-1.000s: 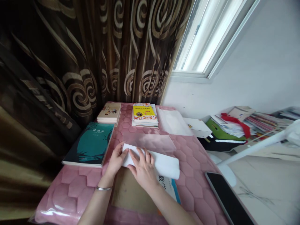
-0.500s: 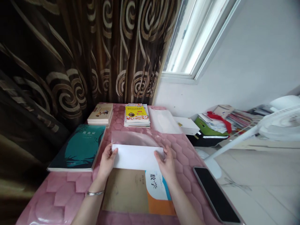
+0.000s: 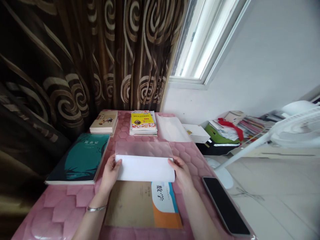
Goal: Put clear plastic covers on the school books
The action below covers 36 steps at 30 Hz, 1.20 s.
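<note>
A clear plastic sheet (image 3: pixel 145 149) with a white, paper-like fold (image 3: pixel 145 168) along its near side lies across the upper part of a textbook. The textbook (image 3: pixel 132 203) rests flat, its cover tan, orange and blue with Chinese characters. At the fold's left end, my left hand (image 3: pixel 110 170) pinches the corner between thumb and fingers. My right hand (image 3: pixel 182 170) grips the right end the same way, thumb on top. Part of the textbook is hidden beneath the white fold. A bracelet circles my left wrist.
A dark teal book (image 3: pixel 81 158) and a small book stack (image 3: pixel 104 121) lie left. Behind are a yellow-topped book stack (image 3: pixel 143 122) and translucent sheets (image 3: pixel 173 129). A phone (image 3: pixel 225 205) sits at the right edge of the pink table (image 3: pixel 62 205); a white fan (image 3: pixel 246 150) stands beyond.
The clear part of the sheet has flattened out, and my right hand has shifted to the fold's right end, its thumb now at the edge. The whole view has shifted slightly.
</note>
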Each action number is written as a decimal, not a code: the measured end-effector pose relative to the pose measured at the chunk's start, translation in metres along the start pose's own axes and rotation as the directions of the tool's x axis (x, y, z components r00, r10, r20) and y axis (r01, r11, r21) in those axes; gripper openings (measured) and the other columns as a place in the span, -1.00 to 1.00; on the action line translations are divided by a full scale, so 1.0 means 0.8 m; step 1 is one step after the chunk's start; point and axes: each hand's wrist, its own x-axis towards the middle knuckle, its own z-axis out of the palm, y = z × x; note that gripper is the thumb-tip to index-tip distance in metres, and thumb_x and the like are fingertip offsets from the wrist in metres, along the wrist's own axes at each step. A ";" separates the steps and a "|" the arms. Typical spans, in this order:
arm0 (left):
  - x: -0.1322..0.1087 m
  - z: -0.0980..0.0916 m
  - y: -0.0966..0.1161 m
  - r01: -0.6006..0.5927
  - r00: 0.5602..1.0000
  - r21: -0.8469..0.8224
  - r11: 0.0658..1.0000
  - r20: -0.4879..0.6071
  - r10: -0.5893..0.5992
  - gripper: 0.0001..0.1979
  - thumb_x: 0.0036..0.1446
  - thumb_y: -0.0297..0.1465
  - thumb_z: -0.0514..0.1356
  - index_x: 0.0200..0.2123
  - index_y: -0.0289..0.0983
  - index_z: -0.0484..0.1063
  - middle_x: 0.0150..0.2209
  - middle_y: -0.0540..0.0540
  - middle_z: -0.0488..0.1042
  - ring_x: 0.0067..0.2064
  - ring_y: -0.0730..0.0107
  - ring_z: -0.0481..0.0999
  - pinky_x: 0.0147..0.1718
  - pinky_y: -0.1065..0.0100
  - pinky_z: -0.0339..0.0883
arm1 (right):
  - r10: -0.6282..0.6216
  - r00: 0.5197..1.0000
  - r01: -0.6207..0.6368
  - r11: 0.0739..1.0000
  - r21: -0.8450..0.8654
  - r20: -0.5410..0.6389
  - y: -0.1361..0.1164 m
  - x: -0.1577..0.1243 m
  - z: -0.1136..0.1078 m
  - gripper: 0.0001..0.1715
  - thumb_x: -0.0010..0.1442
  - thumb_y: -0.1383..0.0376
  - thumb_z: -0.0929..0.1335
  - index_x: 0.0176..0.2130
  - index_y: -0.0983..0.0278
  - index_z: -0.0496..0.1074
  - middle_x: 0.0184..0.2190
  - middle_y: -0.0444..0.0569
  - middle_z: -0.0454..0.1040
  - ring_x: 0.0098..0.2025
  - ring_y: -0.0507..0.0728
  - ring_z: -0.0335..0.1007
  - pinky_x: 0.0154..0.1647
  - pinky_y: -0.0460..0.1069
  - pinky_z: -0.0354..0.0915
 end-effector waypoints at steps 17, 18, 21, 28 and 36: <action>-0.014 0.003 -0.024 -0.079 0.977 0.228 0.971 -0.177 0.121 -0.63 0.01 -0.07 0.21 -0.26 -0.22 0.34 -0.35 -0.05 0.44 -0.28 0.28 0.43 -0.22 0.32 0.29 | 0.015 0.994 0.000 0.990 -0.139 0.108 0.015 -0.010 -0.005 -0.53 -0.08 -0.05 0.45 -0.38 0.30 0.48 -0.49 -0.09 0.46 -0.48 0.07 0.30 -0.50 -0.08 0.22; -0.014 0.002 -0.026 -0.084 0.978 0.229 0.970 -0.170 0.124 -0.65 0.03 -0.08 0.20 -0.26 -0.22 0.34 -0.36 -0.05 0.44 -0.28 0.28 0.43 -0.22 0.32 0.29 | 0.020 0.994 -0.004 0.989 -0.148 0.109 0.016 -0.012 -0.005 -0.53 -0.08 -0.06 0.45 -0.43 0.30 0.46 -0.53 -0.11 0.43 -0.51 0.05 0.26 -0.53 -0.09 0.18; -0.014 0.000 -0.031 -0.094 0.980 0.222 0.970 -0.149 0.129 -0.67 0.06 -0.10 0.19 -0.25 -0.23 0.34 -0.36 -0.04 0.43 -0.28 0.30 0.44 -0.23 0.34 0.29 | 0.004 0.996 0.012 0.982 -0.187 0.085 0.016 -0.015 -0.003 -0.48 -0.08 -0.11 0.43 -0.55 0.29 0.37 -0.65 -0.17 0.30 -0.58 0.00 0.13 -0.59 -0.11 0.08; -0.016 0.000 -0.027 -0.034 0.987 0.137 0.990 -0.152 0.055 -0.58 -0.01 -0.03 0.23 -0.25 -0.24 0.36 -0.38 -0.02 0.43 -0.32 0.33 0.42 -0.28 0.37 0.29 | -0.103 0.993 0.114 0.953 -0.282 0.056 0.016 -0.018 0.005 -0.45 -0.01 -0.14 0.36 -0.59 0.26 0.27 -0.67 -0.21 0.20 -0.58 -0.01 0.07 -0.59 -0.11 0.05; -0.016 -0.006 -0.025 0.078 0.993 0.094 0.993 -0.094 -0.069 -0.66 -0.04 -0.04 0.26 -0.39 -0.18 0.37 -0.48 0.06 0.41 -0.44 0.38 0.36 -0.46 0.42 0.20 | -0.088 0.996 0.093 0.974 -0.207 0.035 0.017 -0.021 0.004 -0.52 0.01 -0.09 0.38 -0.40 0.29 0.40 -0.54 -0.15 0.34 -0.50 0.04 0.18 -0.50 -0.10 0.15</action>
